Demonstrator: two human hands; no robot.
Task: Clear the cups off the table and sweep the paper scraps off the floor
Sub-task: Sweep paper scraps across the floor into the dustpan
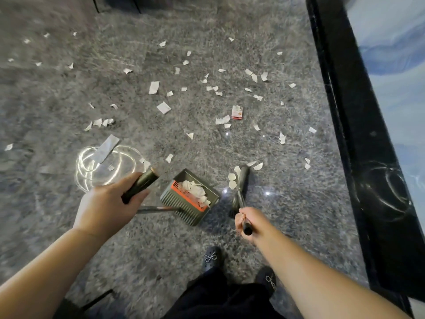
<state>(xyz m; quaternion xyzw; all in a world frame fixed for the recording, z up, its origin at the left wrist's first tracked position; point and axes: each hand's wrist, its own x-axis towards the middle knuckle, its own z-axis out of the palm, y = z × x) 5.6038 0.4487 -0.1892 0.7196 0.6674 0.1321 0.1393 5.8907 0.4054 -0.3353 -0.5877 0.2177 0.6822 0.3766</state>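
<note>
Paper scraps (163,107) lie scattered over the grey speckled floor (69,93), thickest from ten o'clock round to two o'clock of the feet; dustpan (190,196), olive with an orange comb strip, sits on the floor at twelve o'clock just ahead of the shoes (212,259), and white scraps are heaped inside it; left hand (108,203) has its fingers curled round the dark grip at the top of the dustpan's handle; right hand (249,223) has its fingers wrapped round the thin black broom handle; broom (241,185) has its head resting on the floor just at three o'clock of the dustpan, touching a few round white scraps at its eleven o'clock side; a small red and white packet (237,112) lies among the scraps at one o'clock, its print too small to read; a grey paper strip (106,148) lies at ten o'clock across a ring-shaped light reflection; a black glossy border (358,139) runs along the floor at three o'clock; no cups or table are in view
</note>
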